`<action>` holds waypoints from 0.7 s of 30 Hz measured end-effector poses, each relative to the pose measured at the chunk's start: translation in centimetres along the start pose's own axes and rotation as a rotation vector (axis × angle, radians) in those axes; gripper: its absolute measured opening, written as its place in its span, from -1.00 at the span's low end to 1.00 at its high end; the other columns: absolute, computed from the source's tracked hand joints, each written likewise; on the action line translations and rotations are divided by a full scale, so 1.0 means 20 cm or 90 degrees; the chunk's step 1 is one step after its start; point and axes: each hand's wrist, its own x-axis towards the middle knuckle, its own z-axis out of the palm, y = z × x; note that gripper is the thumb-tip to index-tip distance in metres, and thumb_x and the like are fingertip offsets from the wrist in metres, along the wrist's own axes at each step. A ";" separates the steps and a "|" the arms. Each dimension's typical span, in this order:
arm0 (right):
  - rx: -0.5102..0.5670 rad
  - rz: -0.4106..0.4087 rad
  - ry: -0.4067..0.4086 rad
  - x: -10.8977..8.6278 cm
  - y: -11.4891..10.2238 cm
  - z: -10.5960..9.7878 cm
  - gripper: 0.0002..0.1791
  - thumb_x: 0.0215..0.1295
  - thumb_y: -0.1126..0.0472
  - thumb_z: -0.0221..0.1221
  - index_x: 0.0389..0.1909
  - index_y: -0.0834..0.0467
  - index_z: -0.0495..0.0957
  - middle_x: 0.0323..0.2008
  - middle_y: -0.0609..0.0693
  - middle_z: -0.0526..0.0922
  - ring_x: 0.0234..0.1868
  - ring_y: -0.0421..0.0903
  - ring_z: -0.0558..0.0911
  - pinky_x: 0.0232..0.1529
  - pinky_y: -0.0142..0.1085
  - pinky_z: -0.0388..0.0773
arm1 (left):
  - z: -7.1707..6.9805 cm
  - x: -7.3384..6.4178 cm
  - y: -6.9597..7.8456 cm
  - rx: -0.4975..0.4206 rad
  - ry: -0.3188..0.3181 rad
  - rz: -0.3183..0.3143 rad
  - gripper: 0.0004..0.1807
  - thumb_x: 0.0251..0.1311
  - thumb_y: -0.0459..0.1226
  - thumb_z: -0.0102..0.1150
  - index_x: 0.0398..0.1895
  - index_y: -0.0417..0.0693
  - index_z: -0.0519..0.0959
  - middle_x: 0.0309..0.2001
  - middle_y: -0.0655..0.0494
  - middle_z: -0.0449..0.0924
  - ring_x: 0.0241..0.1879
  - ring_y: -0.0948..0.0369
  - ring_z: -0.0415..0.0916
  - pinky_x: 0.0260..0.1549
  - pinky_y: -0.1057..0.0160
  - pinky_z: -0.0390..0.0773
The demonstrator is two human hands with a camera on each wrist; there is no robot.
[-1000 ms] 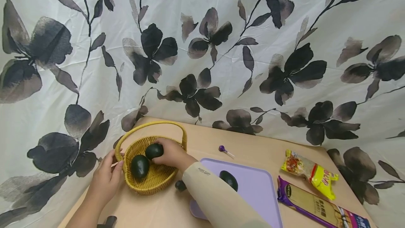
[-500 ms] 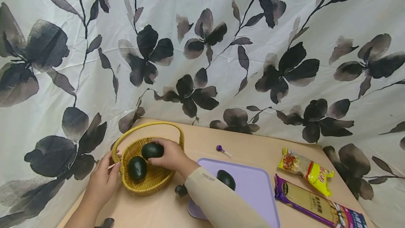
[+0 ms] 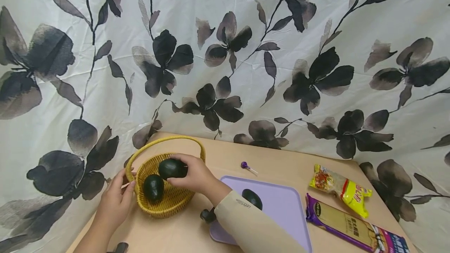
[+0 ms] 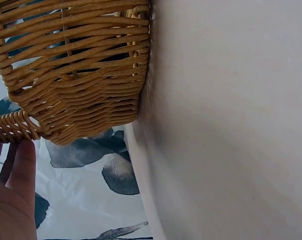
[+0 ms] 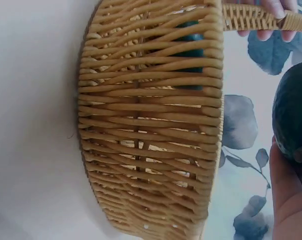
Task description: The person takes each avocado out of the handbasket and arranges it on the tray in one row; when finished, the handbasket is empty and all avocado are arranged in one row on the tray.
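A yellow wicker basket point(image 3: 165, 211) with a tall arched handle point(image 3: 168, 138) stands on the table at the left. My left hand point(image 3: 116, 198) grips the lower left end of that handle, and the left wrist view has its fingers point(image 4: 23, 165) against the woven strip. In my right hand point(image 3: 195, 173) is a dark green avocado point(image 3: 172, 168), held over the basket's opening; the right wrist view shows this avocado point(image 5: 293, 112) above the rim. Another avocado point(image 3: 153, 187) lies inside the basket. A third avocado point(image 3: 252, 198) rests on the lilac tray point(image 3: 281, 206), partly behind the right sleeve.
A purple lollipop point(image 3: 245, 165) lies behind the tray. To the tray's right are a yellow snack bag point(image 3: 339, 188) and a long purple-and-gold packet point(image 3: 348, 221). A patterned floral curtain point(image 3: 225, 50) hangs behind the table.
The right hand with its avocado has shifted slightly back and right above the basket, and the avocado shows more fully. The left hand keeps its grip on the handle.
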 end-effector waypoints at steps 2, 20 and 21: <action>0.009 -0.008 0.009 -0.03 0.00 -0.02 -0.27 0.10 0.02 0.52 0.34 -0.07 0.53 0.26 -0.24 0.59 0.11 -0.32 0.60 0.09 -0.48 0.64 | 0.00 0.00 0.00 -0.002 0.001 0.001 -0.52 0.51 -0.32 0.08 0.41 -0.24 0.31 0.18 -0.13 0.55 0.14 0.76 0.23 0.04 0.87 0.29; 0.086 -0.043 0.087 -0.22 -0.04 -0.16 -0.29 0.09 0.13 0.53 0.31 -0.09 0.53 0.16 -0.20 0.63 0.08 -0.25 0.65 0.08 -0.39 0.70 | 0.00 0.01 0.01 0.025 0.009 0.006 -0.53 0.51 -0.32 0.07 0.40 -0.24 0.33 0.16 -0.12 0.55 0.14 0.58 0.39 0.01 0.89 0.29; 0.093 -0.051 0.091 -0.23 -0.04 -0.17 -0.29 0.09 0.14 0.53 0.31 -0.08 0.53 0.15 -0.18 0.64 0.09 -0.24 0.65 0.08 -0.39 0.70 | 0.00 0.01 0.02 0.025 0.008 0.007 -0.53 0.51 -0.33 0.07 0.41 -0.24 0.33 0.14 -0.12 0.55 0.14 0.47 0.46 0.00 0.89 0.30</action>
